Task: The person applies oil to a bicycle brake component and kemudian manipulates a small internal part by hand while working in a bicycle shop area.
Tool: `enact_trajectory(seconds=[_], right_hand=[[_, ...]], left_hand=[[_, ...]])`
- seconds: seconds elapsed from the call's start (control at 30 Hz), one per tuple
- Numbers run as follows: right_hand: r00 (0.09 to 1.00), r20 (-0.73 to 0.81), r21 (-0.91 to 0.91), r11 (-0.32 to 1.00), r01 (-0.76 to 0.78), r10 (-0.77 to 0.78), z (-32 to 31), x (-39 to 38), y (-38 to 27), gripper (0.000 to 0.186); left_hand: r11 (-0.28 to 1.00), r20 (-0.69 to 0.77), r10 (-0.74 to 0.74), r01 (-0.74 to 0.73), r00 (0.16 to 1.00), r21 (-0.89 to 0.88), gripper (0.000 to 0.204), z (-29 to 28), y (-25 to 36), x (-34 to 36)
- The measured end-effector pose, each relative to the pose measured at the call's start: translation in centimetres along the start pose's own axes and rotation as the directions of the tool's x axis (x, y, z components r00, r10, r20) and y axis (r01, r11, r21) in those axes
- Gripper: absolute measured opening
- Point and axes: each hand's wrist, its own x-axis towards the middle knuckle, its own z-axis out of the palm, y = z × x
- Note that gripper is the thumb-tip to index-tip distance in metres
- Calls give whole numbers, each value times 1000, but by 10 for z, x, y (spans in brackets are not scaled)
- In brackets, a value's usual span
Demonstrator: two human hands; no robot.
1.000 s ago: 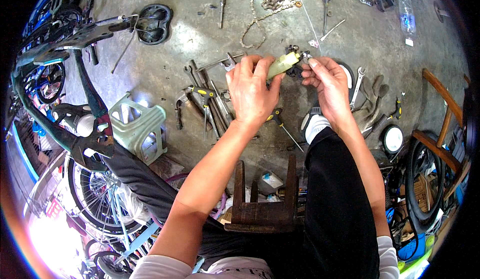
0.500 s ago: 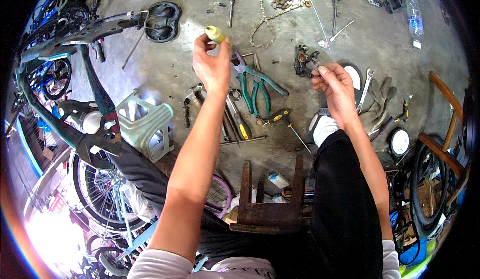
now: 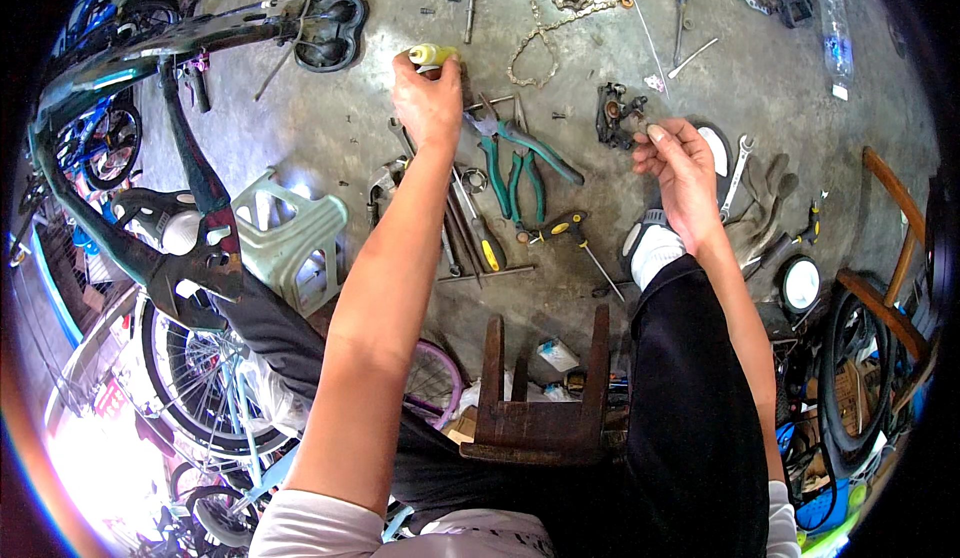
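My left hand [image 3: 428,103] is closed round a small yellow squeeze bottle [image 3: 433,55], which lies nearly level with its nozzle to the left. Below that hand are green-handled pliers [image 3: 518,148]. My right hand [image 3: 682,170] is held in a pinch beside a dark metal bicycle part [image 3: 613,118] on the floor. Something small and greyish shows at its fingertips, too small to name. Just right of this hand lie an open-ended wrench [image 3: 738,175] and a pair of grey work gloves [image 3: 768,193].
A dark bicycle frame [image 3: 110,73] with a black saddle [image 3: 330,31] and a pale green stool [image 3: 290,228] stand left. A bicycle chain [image 3: 537,56], a screwdriver [image 3: 682,3], a yellow-black T-handle tool [image 3: 567,226] and a clear plastic bottle [image 3: 836,43] lie on the floor. A wooden stool [image 3: 535,428] is near.
My left hand has turned, tipping the yellow bottle from a slant to nearly level. My right hand stays in its pinch beside the metal part. The whole view has shifted slightly.
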Motion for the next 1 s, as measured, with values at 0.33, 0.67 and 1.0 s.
enact_trajectory(seconds=[0.33,0.67,1.0], right_hand=[[996,-68,54,997,63,-59,-6,-2,4,17],[995,-23,72,993,97,-95,-11,-3,7,12],[995,-5,62,993,99,-99,-11,2,8,13]], left_hand=[[979,53,151,-142,987,-145,57,-46,-37,-60],[969,46,-246,245,968,9,31,-128,-144,-206],[970,314,84,-150,946,194,24,-93,-94,-196]])
